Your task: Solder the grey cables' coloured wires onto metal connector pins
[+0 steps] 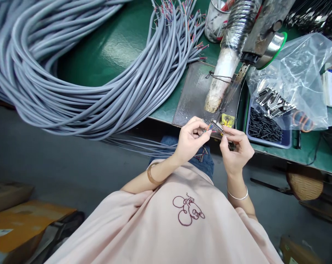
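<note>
Right, biggest first: your green surface [122, 47], hard and glossy, and across it that huge coil [105, 110] of grey cables, rubbery-looking, sweeping round in thick loops. Next, the clear bag [300, 58], thin and crinkled, then a flat, scuffed plate [195, 84], then the blue tray [284, 145], heaped with slim black pieces [265, 126]. Now your hands, apart from each other by the plate's near edge: left hand [190, 139] pinched shut-fingered on wires, right hand [239, 148] with its fingertips at the connector's [217, 125] right end; whether they're clamped on it, you can't tell. So that connector sits between them, short, narrow, metallic, a dotted row along it. It should feel light, stiff, slightly slick; take it by its ends. And smallest, the coloured wires [209, 127]: likely soft and bendy, their joints fragile, so don't tug.
</note>
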{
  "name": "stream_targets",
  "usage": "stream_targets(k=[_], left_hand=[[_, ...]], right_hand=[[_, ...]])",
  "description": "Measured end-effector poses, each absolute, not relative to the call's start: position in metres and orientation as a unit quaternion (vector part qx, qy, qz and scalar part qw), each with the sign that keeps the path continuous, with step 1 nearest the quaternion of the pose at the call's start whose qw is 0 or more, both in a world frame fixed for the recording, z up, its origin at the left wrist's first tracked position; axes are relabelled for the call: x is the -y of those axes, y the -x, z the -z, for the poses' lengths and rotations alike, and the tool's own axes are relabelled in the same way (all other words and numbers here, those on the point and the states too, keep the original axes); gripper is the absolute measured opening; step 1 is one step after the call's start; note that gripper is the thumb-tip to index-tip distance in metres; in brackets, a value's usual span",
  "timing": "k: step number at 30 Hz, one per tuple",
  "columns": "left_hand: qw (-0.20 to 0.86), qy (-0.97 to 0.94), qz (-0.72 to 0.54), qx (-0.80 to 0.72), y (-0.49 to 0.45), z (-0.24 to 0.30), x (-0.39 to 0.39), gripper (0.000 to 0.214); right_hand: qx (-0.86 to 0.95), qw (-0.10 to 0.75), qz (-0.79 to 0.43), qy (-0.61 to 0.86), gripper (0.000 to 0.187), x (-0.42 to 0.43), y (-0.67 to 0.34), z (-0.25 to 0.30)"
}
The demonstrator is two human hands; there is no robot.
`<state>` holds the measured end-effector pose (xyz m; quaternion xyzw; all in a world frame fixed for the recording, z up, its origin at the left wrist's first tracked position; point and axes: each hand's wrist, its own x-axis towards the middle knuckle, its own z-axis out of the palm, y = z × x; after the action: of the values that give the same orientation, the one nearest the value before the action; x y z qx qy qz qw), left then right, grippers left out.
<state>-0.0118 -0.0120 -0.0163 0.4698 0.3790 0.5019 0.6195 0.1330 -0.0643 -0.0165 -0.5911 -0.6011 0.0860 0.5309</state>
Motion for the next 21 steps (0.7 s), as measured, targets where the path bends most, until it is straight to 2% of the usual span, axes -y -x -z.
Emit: stream_targets(k=[7,12,21], left_hand=[[0.599,-0.475,-0.501,-0.405,0.010,0.016,0.009,0.015],[0.653,-0.442,-0.467,-0.400,0.008,0.014,0.008,0.020],[0.620,-0.438,-0.515,-0.399,-0.001,0.014,0.005,0.021]], right_hand=[[0.639,0.504,-0.031,0.581,0.014,0.060,-0.135,0.016],[0.632,0.508,-0.074,0.580,0.013,0.058,-0.135,0.018],[0.657,0.501,-0.036,0.563,0.017,0.053,-0.133,0.013]])
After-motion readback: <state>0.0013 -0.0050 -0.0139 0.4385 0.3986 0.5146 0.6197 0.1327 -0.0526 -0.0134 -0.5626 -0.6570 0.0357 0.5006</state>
